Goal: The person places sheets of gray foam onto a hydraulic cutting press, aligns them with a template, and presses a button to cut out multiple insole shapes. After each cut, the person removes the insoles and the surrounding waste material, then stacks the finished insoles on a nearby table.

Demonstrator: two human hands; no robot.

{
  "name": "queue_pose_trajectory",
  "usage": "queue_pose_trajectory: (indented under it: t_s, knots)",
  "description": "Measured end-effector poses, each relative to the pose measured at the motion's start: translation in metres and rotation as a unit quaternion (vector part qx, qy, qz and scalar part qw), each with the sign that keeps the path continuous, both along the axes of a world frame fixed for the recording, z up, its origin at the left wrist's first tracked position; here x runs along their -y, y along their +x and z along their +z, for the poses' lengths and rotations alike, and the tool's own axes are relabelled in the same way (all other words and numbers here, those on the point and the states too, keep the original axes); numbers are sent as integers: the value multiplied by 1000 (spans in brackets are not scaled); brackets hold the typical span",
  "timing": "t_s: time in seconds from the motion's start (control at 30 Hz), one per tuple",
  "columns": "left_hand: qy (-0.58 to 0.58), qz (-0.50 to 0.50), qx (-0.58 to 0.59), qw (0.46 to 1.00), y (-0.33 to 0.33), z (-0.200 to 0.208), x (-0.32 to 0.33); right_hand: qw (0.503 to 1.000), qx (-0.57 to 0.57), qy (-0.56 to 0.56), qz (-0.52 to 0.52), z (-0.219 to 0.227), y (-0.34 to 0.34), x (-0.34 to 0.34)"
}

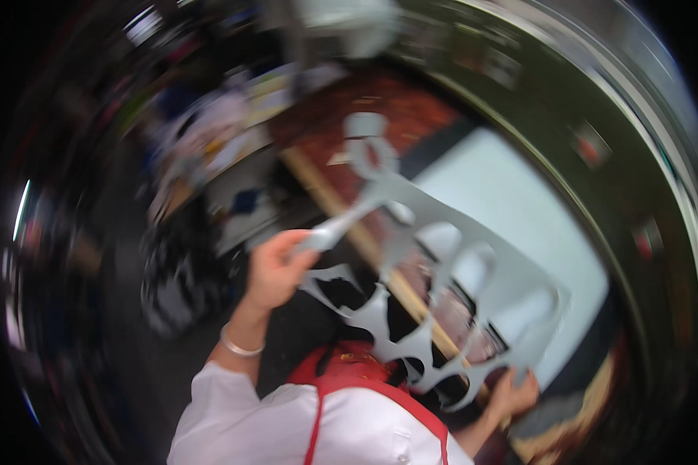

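A limp, pale grey sheet with several rounded holes cut out of it (481, 218) hangs between my two hands, a web of thin strips around the gaps. My left hand (275, 267) is closed, pinching one narrow strip at the sheet's left side. At the lower right corner, my right hand (512, 395) has its fingers curled on the sheet's edge; motion blurs them somewhat. Under the sheet lies a white board or flat panel (551, 201) on the worktable. A loose pale grey ring-shaped piece (357, 159) shows on the reddish-brown surface beyond.
The table's reddish-brown top (318, 124) has a light wooden edge (314, 182). A dark green wall (566, 116) runs along the far right side. To the left stand a black plastic bag (182, 271) and a cluttered table with blurred bundles (217, 124).
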State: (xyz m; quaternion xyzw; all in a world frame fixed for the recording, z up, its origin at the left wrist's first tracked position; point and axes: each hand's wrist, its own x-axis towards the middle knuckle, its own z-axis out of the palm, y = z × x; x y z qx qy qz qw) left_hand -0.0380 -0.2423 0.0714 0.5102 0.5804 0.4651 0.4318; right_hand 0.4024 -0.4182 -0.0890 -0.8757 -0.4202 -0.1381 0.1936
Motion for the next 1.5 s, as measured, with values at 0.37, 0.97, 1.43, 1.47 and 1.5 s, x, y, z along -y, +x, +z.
queue_pose_trajectory:
  t_s: [0.37, 0.97, 1.43, 1.47, 1.5]
  knots:
    - [110, 14, 10, 994, -109, 32, 196, 965, -200, 3, 171, 86, -19, -25]
    - [133, 571, 63, 808, -319, -54, 586, 563, -634, -192, 494, 118, -524, -20]
    - [-52, 662, 28, 747, -537, -93, 628, 481, -585, -391, 522, 14, -818, -20]
    - [-87, 638, -3, 765, -556, -93, 628, 478, -597, -387, 514, 7, -831, -20]
    - [-110, 626, 4, 772, -573, -94, 627, 479, -605, -386, 506, 2, -840, -20]
